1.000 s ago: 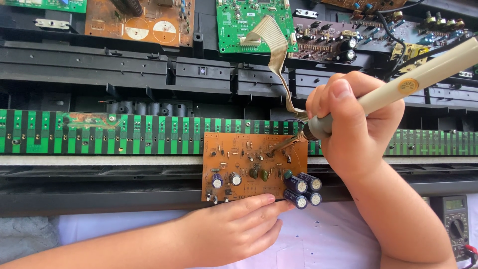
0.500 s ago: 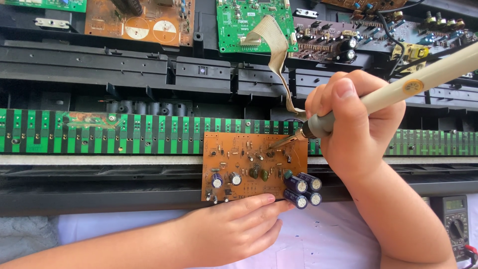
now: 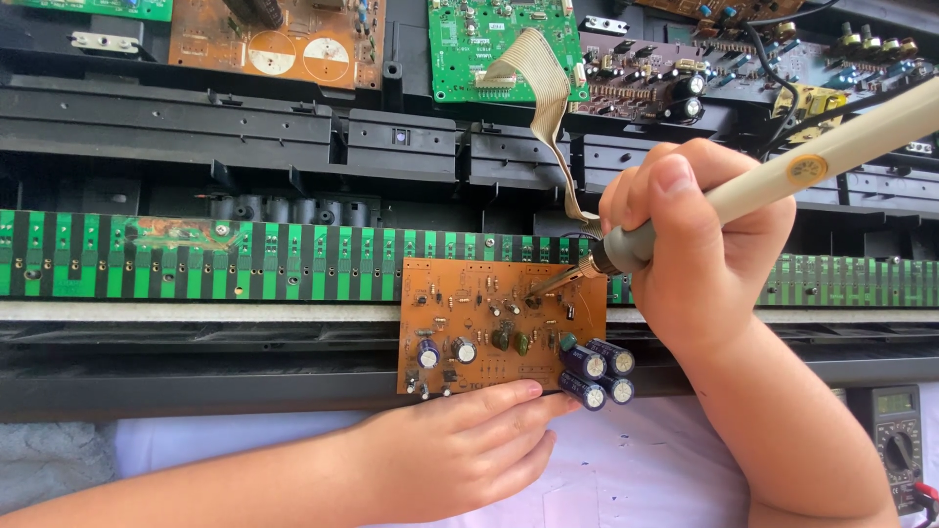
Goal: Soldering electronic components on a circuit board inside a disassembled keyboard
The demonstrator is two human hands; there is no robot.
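Two green boards (image 3: 489,49), ribbon cable (image 3: 548,108), multimeter (image 3: 895,440)

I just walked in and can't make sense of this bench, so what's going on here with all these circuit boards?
A person is working on a small orange circuit board propped against an opened-up electronic keyboard. The right hand grips a soldering iron like a pen, its tip touching the board's upper middle. The left hand steadies the board from its lower edge, fingertips by the dark capacitors. A long green contact strip runs behind, and a multimeter sits at the lower right.
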